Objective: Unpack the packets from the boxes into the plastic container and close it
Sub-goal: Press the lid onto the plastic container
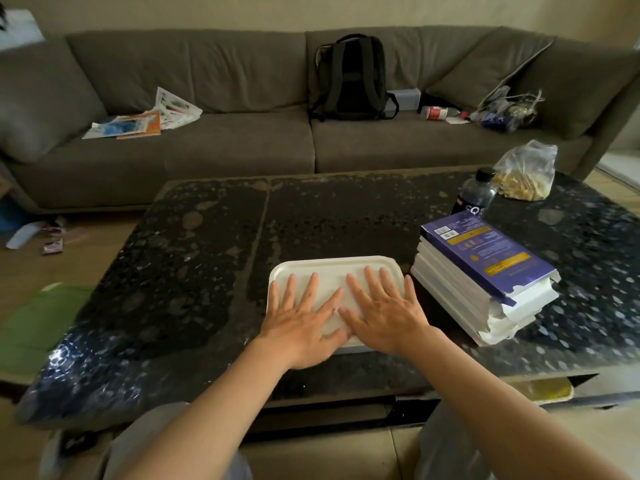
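— Where is the container from where you sit?

— I see the plastic container (341,271) on the dark speckled desk (207,254), near its front edge, with the white lid (332,268) already on top. My left hand (304,323) lies flat on the lid's left half, fingers spread, gripping nothing. My right hand (384,313) lies flat on the right half, likewise spread and released. The two thumbs nearly touch over the lid's near edge.

— And the boxes?

— A stack of flattened boxes (485,282) sits just right of the container, the top one purple with yellow panels. Behind that stack stands a dark bottle (474,199), and behind the bottle a clear bag (526,174) with something pale inside. I cannot see any packets; the lid hides the container's inside. Beyond the desk, a black backpack (351,77) leans on the grey sofa (207,133).
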{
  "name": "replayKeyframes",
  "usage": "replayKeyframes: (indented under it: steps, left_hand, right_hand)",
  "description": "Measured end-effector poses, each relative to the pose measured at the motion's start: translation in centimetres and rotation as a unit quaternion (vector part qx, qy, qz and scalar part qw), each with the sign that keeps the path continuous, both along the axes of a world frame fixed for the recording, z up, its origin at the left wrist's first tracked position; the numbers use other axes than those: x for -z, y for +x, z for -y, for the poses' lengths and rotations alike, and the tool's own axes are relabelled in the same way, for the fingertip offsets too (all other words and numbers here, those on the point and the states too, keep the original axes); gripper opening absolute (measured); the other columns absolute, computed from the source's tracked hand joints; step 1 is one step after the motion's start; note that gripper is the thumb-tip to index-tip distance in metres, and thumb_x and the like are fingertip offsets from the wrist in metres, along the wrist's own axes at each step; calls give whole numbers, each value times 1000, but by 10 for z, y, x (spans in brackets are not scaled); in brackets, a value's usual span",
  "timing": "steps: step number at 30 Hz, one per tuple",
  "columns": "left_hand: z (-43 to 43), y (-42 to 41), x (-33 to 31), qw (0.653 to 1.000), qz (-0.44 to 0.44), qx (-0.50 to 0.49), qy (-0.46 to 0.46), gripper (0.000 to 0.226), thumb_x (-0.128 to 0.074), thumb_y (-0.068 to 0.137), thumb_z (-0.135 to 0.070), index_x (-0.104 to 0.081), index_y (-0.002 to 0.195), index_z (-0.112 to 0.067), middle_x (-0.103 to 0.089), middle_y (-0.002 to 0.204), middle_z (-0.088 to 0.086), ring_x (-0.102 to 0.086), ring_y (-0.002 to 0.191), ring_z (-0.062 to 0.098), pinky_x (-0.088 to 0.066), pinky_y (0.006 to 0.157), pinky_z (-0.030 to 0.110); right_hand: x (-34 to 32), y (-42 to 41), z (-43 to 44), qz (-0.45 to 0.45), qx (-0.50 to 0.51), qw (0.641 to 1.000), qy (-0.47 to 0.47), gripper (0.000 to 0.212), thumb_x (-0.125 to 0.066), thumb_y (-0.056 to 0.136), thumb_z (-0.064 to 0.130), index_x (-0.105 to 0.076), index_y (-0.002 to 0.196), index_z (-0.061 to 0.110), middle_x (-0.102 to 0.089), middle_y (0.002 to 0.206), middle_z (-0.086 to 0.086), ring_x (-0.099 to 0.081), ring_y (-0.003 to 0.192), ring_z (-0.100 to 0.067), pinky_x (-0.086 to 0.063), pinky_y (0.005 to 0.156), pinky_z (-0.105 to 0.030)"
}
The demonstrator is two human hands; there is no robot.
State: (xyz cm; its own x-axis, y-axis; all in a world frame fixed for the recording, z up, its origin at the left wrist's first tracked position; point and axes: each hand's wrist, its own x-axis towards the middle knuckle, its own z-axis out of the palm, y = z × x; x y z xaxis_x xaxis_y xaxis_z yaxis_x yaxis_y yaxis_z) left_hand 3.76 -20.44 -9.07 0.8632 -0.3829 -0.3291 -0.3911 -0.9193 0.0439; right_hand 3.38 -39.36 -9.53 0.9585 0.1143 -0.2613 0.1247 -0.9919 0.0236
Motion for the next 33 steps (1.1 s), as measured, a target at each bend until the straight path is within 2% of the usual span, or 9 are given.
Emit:
replayKeyframes:
  steps: [6, 9, 13, 20, 28, 33]
  left_hand:
    - [1, 1, -2, 1000, -11, -6, 13, 79, -6, 90, -87, 18, 157, -53, 32, 169, 2, 37, 150, 40, 24, 119, 62]
    - [0, 3, -8, 999, -28, -17, -2, 78, -8, 92, -85, 15, 159, -53, 31, 169, -1, 36, 151, 36, 23, 121, 60]
    - [-10, 3, -8, 998, -2, -56, -12, 72, -11, 99, -75, 16, 160, -48, 33, 169, 1, 37, 151, 33, 17, 122, 64]
    - [-9, 5, -2, 998, -22, -58, -18, 75, -16, 99, -75, 20, 159, -48, 35, 168, -2, 35, 153, 32, 4, 127, 62]
    - [-7, 5, -6, 998, -28, -54, 4, 75, -15, 100, -74, 20, 160, -47, 34, 168, 0, 35, 152, 34, 11, 125, 63]
    - [3, 19, -15, 999, -10, -42, -11, 76, -22, 101, -69, 8, 164, -39, 20, 173, 5, 24, 158, 31, 18, 124, 59]
  right_hand:
    - [-5, 2, -3, -27, -1, 1000, -10, 77, -5, 93, 75, 21, 155, 37, 22, 166, -4, 21, 152, -33, 10, 118, -65]
    - [-11, 5, 2, -25, 14, 999, 16, 78, -13, 95, 73, 14, 157, 35, 17, 168, -2, 18, 153, -30, 7, 120, -62]
    - [-6, -2, 19, 23, 64, 996, 59, 77, -14, 96, 68, 9, 158, 28, 17, 167, -3, 20, 152, -31, 2, 121, -61]
    - [-2, -2, 21, -5, 64, 996, 55, 76, -11, 96, 68, 13, 158, 30, 22, 166, -2, 26, 150, -32, 4, 122, -57]
    - [-2, 2, 22, -13, 59, 998, 34, 76, -11, 97, 67, 12, 158, 29, 18, 167, -3, 23, 151, -33, 2, 121, -59]
    - [-5, 9, 13, 58, 0, 998, 28, 74, -13, 99, 63, 2, 160, 23, 7, 169, -6, 10, 155, -29, 4, 122, -55]
